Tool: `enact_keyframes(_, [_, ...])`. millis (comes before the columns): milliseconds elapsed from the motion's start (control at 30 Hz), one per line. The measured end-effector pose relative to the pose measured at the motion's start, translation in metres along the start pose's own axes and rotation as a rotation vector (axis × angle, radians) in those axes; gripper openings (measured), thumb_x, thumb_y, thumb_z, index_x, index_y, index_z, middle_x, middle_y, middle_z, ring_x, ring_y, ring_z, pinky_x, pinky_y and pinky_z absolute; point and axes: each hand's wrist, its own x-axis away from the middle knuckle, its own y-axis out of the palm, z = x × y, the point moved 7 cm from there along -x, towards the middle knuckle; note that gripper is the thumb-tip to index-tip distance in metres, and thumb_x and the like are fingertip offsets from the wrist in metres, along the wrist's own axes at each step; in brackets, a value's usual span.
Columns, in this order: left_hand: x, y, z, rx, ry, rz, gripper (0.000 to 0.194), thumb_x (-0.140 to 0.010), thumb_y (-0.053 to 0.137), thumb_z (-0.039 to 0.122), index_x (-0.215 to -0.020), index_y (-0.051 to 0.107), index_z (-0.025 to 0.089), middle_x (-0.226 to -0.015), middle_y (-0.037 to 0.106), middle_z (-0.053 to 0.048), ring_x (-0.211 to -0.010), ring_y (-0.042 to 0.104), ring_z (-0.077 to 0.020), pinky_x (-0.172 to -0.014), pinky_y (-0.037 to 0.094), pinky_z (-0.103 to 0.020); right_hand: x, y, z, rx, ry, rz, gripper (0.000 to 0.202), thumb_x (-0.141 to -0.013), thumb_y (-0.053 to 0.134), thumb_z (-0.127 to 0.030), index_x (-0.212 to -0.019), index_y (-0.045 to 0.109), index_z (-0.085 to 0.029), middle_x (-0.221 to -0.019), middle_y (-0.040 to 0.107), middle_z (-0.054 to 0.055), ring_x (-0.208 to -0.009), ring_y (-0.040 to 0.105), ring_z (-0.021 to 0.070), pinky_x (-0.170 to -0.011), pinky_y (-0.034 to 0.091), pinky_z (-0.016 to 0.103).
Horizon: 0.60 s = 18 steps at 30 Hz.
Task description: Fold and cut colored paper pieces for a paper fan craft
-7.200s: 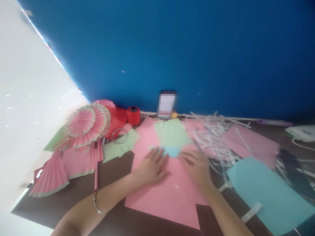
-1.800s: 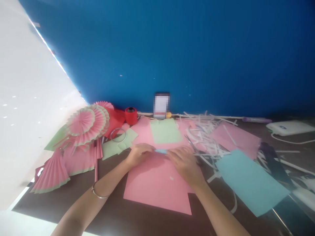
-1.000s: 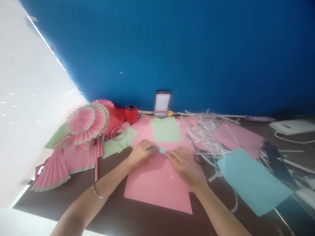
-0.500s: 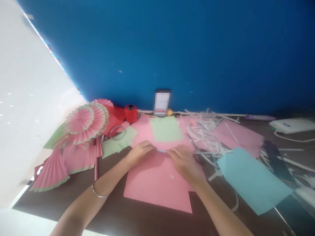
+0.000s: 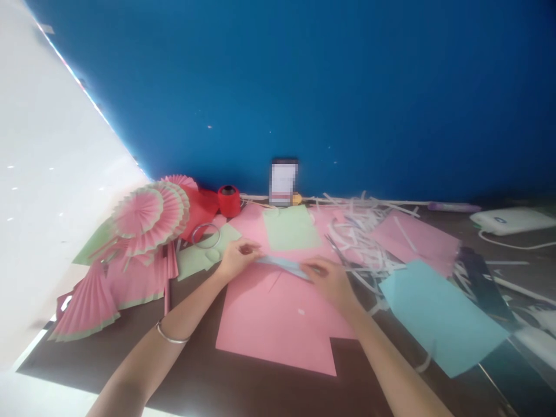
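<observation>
A narrow light-blue piece of paper [image 5: 282, 264], seemingly folded, stretches between my two hands. My left hand [image 5: 238, 259] pinches its left end, and my right hand [image 5: 328, 281] grips the right end, fingers closed. Beneath it lies a large pink sheet [image 5: 278, 330] with a small pale scrap on it. A pale green sheet [image 5: 291, 227] rests just beyond my hands. Scissors [image 5: 335, 249], partly hidden among white strips, lie beside my right hand. Details of the blue paper's folds are blurred.
Pleated pink-and-green paper fans [image 5: 139, 217] pile up at the left beside a red roll [image 5: 229, 201]. White paper strips [image 5: 360, 231] are heaped right of centre. A light-blue sheet [image 5: 441, 318], a purple marker [image 5: 454, 207] and a white device [image 5: 510, 220] are at the right. A phone [image 5: 283, 181] leans on the blue panel.
My hands have moved apart and lifted a little. More of the light-blue paper now shows between them, tilted down to the right. The view has shifted slightly.
</observation>
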Motion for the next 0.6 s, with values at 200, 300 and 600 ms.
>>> enact_keyframes(200, [0.001, -0.002, 0.005, -0.089, 0.033, -0.011, 0.025, -0.061, 0.075, 0.034, -0.075, 0.069, 0.014, -0.072, 0.069, -0.005, -0.063, 0.062, -0.0148, -0.059, 0.048, -0.025, -0.004, -0.010, -0.002, -0.053, 0.078, 0.066, 0.016, -0.070, 0.062, -0.036, -0.068, 0.069, -0.021, -0.071, 0.070, 0.004, -0.065, 0.065, 0.0201, -0.062, 0.052, 0.033])
enact_keyframes(300, [0.003, 0.006, 0.010, -0.180, 0.065, -0.132, 0.025, -0.070, 0.068, 0.035, -0.085, 0.070, 0.016, -0.084, 0.070, -0.007, -0.075, 0.063, -0.0165, -0.067, 0.049, -0.026, -0.003, -0.012, -0.001, -0.042, 0.074, 0.070, 0.014, -0.071, 0.062, -0.034, -0.069, 0.068, -0.021, -0.072, 0.071, 0.004, -0.066, 0.065, 0.0204, -0.062, 0.052, 0.033])
enact_keyframes(600, [0.019, 0.023, 0.032, -0.373, 0.477, -0.227, 0.018, -0.084, 0.055, 0.028, -0.081, 0.068, 0.017, -0.076, 0.063, -0.004, -0.072, 0.057, -0.0137, -0.067, 0.045, -0.026, 0.009, -0.007, -0.032, 0.379, -0.393, 0.113, 0.017, -0.082, 0.056, -0.031, -0.090, 0.066, -0.020, -0.085, 0.068, 0.006, -0.087, 0.060, 0.0222, -0.082, 0.042, 0.040])
